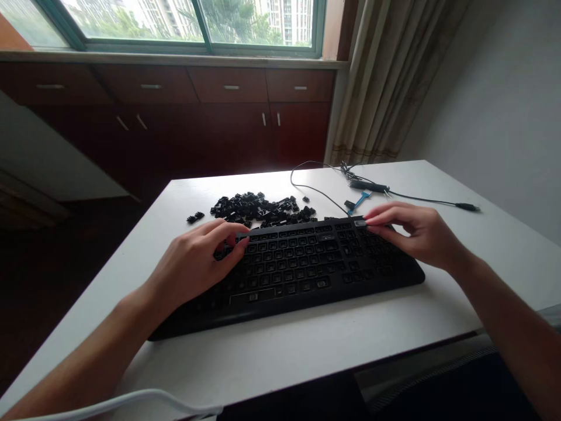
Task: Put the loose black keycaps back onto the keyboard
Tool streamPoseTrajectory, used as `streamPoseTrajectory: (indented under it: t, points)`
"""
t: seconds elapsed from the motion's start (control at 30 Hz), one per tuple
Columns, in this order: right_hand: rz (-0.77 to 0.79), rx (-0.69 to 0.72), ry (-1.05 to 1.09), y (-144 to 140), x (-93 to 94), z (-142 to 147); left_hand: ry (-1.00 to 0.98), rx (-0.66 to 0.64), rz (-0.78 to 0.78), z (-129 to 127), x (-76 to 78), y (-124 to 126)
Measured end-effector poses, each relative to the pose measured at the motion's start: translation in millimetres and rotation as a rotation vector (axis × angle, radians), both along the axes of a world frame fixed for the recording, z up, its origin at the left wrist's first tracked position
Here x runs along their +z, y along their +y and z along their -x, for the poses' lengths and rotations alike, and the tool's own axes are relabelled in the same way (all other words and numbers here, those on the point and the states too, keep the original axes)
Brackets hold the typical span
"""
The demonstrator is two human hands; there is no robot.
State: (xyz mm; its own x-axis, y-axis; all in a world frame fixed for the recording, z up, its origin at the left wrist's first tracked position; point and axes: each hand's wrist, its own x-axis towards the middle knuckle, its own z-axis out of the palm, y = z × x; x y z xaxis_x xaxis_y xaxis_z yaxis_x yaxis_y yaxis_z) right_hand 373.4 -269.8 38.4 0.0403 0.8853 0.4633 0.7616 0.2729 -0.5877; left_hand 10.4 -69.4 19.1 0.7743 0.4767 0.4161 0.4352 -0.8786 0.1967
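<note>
A black keyboard [289, 272] with its keycaps off lies slightly slanted on the white table, its bare key sockets showing. My left hand [210, 251] rests over its left part. Thumb and forefinger close together at the back edge, by a small greyish piece [243, 235] that I cannot make out. My right hand [414, 231] is at the back right of the keyboard, fingertips pinched against a small pale grey piece [360, 223] on the top strip. Whether that piece is loose or fixed I cannot tell. Behind the keyboard lies a heap of black keycaps [254, 207].
A blue brush [362, 199] lies behind the keyboard near a bundled black cable [346, 171] with a plug end [468, 207]. A few keycaps [195, 217] sit apart at the left. A white cable [144, 394] crosses the near left edge of the table [280, 351].
</note>
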Motion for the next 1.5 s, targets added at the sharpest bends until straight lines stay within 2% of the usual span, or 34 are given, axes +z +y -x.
streamPoseTrajectory:
  t: [0.17,0.3,0.5,0.67,0.93,1.3,1.5]
  points:
    - [0.03,-0.05,0.059,-50.6,-28.8,-5.8,-0.003,-0.025,-0.015,-2.1,-1.8,-1.3]
    - [0.055,-0.032,0.108,-66.1,-37.6,-3.0,-0.004,-0.029,-0.017,-2.5,-1.4,-2.1]
    - [0.049,-0.049,0.07,-66.0,-38.6,-4.0,-0.006,-0.014,-0.025,-2.3,-2.8,0.0]
    - [0.02,-0.093,-0.059,-64.9,-37.5,-0.5,-0.009,-0.008,-0.02,-1.6,-3.8,1.3]
    - [-0.01,-0.065,-0.121,-65.8,-35.8,3.7,0.002,-0.002,-0.02,-1.6,-3.6,0.2]
    - [0.059,-0.008,-0.004,-67.8,-34.2,-0.5,0.015,0.003,0.005,-1.7,-4.1,0.3]
    - [0.091,0.042,-0.013,-69.1,-34.4,-2.1,0.016,0.004,0.014,-2.3,-3.4,-0.4]
